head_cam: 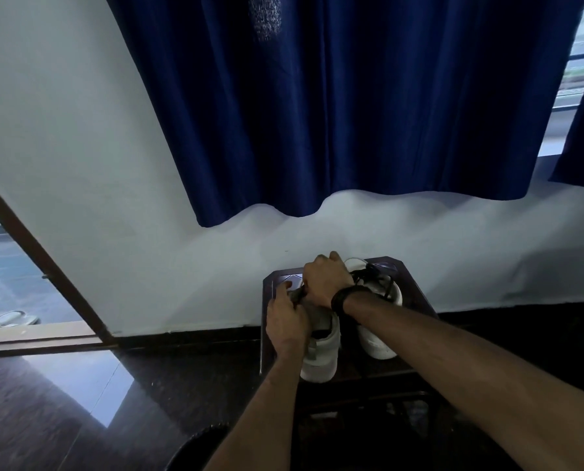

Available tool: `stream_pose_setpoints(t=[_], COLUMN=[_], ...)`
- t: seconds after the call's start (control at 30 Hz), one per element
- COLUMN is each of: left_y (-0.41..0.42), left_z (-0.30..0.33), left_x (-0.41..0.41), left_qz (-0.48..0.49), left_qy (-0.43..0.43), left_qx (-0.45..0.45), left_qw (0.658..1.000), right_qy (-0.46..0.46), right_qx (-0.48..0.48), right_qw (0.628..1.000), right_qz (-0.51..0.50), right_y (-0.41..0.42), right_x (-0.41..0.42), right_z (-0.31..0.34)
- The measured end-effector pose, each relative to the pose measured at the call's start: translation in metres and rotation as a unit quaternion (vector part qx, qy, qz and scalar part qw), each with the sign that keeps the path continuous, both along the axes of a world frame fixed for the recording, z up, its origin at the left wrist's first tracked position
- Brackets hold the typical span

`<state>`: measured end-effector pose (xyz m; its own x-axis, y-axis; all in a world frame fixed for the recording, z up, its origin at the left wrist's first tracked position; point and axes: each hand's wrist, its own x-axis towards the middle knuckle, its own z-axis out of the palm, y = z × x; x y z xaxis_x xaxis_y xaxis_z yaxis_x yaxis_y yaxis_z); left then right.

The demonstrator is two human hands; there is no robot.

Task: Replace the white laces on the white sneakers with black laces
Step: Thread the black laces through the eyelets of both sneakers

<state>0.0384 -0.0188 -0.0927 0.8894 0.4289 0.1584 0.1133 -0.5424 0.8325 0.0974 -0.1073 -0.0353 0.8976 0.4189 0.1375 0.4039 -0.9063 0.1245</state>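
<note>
Working low in the frame's centre, my left hand (pixel 287 316) and right hand (pixel 326 282) both clamp on the left sneaker (pixel 321 351) on the worktop (pixel 416 294). Black lace (pixel 373 271) looks limp and light; I'd pinch its stiff tip.

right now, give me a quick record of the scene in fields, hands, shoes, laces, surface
left hand: grips the left white sneaker at its tongue
right hand: curled over the same sneaker's front, what it holds is hidden
right white sneaker: beside it, black laces on it
surface: both on a small dark wooden table
backdrop: dark blue curtain, white wall
</note>
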Motion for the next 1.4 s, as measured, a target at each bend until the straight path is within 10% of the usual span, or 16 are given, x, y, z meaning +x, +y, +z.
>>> stream_pose_setpoints(t=[0.17, 0.43, 0.7, 0.83, 0.93, 1.07, 1.4], left_y=[-0.002, -0.004, -0.008, -0.008, -0.013, -0.025, -0.028], left_z=[-0.005, 0.005, 0.044, 0.039, 0.024, 0.012, -0.001], left_x=[0.002, -0.005, -0.021, -0.026, -0.027, -0.027, -0.019], left_qz=[0.013, 0.029, -0.105, -0.091, -0.077, -0.039, 0.005], left_qy=[-0.016, -0.013, -0.16, -0.122, -0.154, -0.187, -0.137], left_qx=[0.04, 0.139, -0.127, -0.046, 0.064, 0.094, 0.148], left_qw=[0.999, 0.99, 0.973, 0.987, 0.983, 0.977, 0.979], right_qy=[0.11, 0.224, 0.229, 0.173, 0.098, 0.11, 0.097], right_qx=[0.194, 0.546, 0.448, 0.417, 0.146, -0.052, -0.078], right_qw=[0.973, 0.794, 0.861, 0.892, 0.984, 0.993, 0.992], right_qz=[0.056, 0.146, 0.074, 0.013, -0.002, -0.004, 0.018], right_y=[-0.035, -0.042, -0.057, -0.065, -0.068, -0.061, -0.058], right_x=[-0.009, -0.039, -0.041, -0.018, 0.006, 0.028, 0.041], right_z=[0.033, 0.108, 0.072, 0.049, 0.033, 0.012, 0.0])
